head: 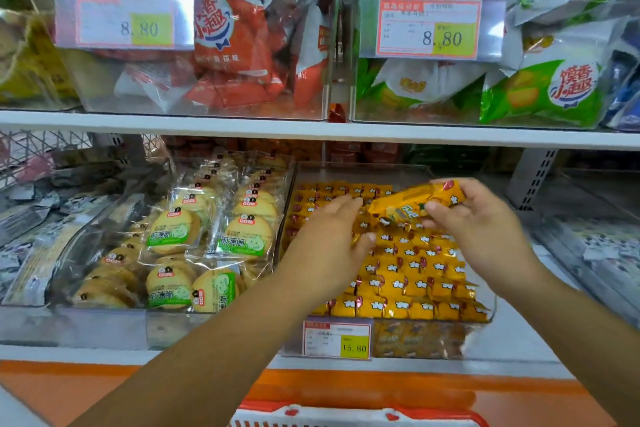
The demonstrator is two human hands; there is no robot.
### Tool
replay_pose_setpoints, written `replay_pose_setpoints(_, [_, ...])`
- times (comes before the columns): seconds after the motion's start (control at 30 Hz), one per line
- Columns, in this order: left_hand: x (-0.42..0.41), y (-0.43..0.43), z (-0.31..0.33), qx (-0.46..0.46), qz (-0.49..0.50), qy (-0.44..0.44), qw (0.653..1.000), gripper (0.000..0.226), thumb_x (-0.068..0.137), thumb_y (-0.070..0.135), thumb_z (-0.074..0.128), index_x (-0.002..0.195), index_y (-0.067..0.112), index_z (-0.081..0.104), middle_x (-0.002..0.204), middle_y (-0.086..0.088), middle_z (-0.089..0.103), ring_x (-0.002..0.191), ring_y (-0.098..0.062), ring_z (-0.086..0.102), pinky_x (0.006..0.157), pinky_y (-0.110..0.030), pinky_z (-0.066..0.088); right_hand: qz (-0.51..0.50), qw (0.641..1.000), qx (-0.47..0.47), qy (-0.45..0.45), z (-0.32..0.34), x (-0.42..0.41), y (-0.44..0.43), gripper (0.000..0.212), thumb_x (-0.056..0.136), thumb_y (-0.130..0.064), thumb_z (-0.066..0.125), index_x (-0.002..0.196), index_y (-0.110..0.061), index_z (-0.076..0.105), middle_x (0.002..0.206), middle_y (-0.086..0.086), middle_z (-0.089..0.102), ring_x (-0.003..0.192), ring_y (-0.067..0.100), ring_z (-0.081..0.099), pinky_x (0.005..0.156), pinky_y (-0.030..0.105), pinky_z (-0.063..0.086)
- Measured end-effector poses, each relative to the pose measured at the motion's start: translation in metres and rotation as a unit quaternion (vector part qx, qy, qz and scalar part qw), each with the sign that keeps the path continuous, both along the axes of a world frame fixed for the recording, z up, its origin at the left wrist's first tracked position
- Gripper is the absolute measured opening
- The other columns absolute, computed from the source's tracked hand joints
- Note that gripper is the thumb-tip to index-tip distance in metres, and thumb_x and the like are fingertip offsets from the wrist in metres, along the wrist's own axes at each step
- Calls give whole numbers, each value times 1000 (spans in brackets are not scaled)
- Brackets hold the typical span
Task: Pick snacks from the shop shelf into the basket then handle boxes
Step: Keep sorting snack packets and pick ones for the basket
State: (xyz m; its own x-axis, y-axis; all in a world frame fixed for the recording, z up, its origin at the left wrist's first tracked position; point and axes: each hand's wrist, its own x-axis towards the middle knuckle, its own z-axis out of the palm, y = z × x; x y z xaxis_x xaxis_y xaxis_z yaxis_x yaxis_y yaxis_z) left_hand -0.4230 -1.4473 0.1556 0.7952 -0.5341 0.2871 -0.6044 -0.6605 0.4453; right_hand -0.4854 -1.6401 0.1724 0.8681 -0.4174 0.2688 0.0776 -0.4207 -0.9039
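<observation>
A clear bin (490,308) on the lower shelf is packed with rows of small yellow snack packets (415,274). My right hand (485,229) pinches a few of these yellow packets (415,201) lifted just above the bin. With its fingers stretched out straight, my left hand (332,239) reaches over the bin's left side, fingertips close to the lifted packets. A red and white basket (346,416) shows its rim at the bottom edge, below the shelf.
Left of the yellow bin is a clear bin of round biscuit packs (194,236). The upper shelf carries bins of red bags (235,45) and green bags (540,94). A price tag (337,338) hangs on the yellow bin's front. An orange shelf band (104,388) runs below.
</observation>
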Motion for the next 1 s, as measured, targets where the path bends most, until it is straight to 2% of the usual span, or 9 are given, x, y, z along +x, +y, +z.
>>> replay_pose_setpoints(0.1, [29, -17, -12, 92, 43, -1, 995, 68, 101, 52, 39, 157, 20, 16, 165, -2, 14, 152, -21, 8, 123, -39, 10, -12, 996, -89, 13, 5, 36, -9, 3, 95, -26, 63, 97, -28, 62, 81, -2, 72, 55, 4, 63, 50, 27, 49])
replay_pose_setpoints(0.17, [40, -20, -23, 128, 67, 9, 989, 69, 101, 57, 30, 157, 21, 14, 166, -2, 8, 153, -20, 0, 122, -39, -1, 5, 989, -149, 21, 12, 62, -11, 15, 96, -24, 62, 110, -28, 61, 85, -9, 66, 45, -3, 52, 42, 14, 38])
replay_pose_setpoints(0.23, [44, -21, -33, 138, 80, 11, 987, 68, 101, 59, 23, 158, 22, 14, 166, -1, 5, 153, -19, -4, 121, -37, -9, 28, 976, -209, 50, 18, 86, -10, 28, 97, -27, 61, 125, -27, 59, 98, -8, 63, 66, -3, 58, 57, 14, 44])
replay_pose_setpoints(0.33, [41, -21, -40, 136, 94, 4, 986, 66, 102, 58, 19, 158, 25, 12, 166, 2, 5, 152, -16, -7, 121, -40, -13, 40, 925, -351, 141, 21, 119, -14, 41, 96, -36, 60, 136, -28, 54, 121, -3, 59, 107, 22, 59, 88, 32, 48])
replay_pose_setpoints(0.53, [41, -22, -42, 138, 105, 3, 985, 64, 101, 58, 16, 158, 29, 11, 166, 4, 3, 152, -14, -10, 121, -45, -14, 169, 874, -412, 194, 11, 151, -26, 29, 92, -28, 67, 120, -26, 61, 113, -5, 61, 105, 15, 57, 85, 32, 46])
replay_pose_setpoints(0.77, [42, -23, -44, 145, 107, -1, 984, 75, 90, 59, 2, 158, 28, 9, 166, 3, 3, 152, -16, -8, 121, -44, -16, 214, 780, -511, 293, 0, 157, -21, 33, 106, -30, 38, 130, -18, 57, 104, -10, 52, 95, 7, 46, 78, 21, 35])
replay_pose_setpoints(0.83, [42, -23, -44, 144, 106, 1, 984, 78, 87, 58, 1, 158, 27, 9, 167, 3, 2, 152, -16, -9, 120, -44, -17, 214, 789, -488, 305, 5, 158, -19, 34, 106, -33, 37, 126, -19, 60, 105, -11, 57, 96, 9, 53, 80, 23, 40])
replay_pose_setpoints(0.93, [42, -23, -44, 146, 103, 3, 984, 79, 86, 58, 0, 158, 26, 8, 167, 2, 1, 152, -16, -9, 120, -45, -17, 161, 862, -451, 167, 5, 163, -12, 27, 101, -34, 50, 108, -16, 69, 100, -5, 66, 83, 4, 57, 71, 20, 43])
replay_pose_setpoints(1.0, [41, -23, -43, 143, 102, 5, 984, 79, 86, 57, 0, 158, 26, 7, 167, 2, 1, 152, -16, -9, 120, -44, -18, 158, 874, -441, 129, 4, 167, 1, 20, 98, -31, 58, 105, -18, 72, 95, -9, 65, 80, 2, 56, 70, 18, 44])
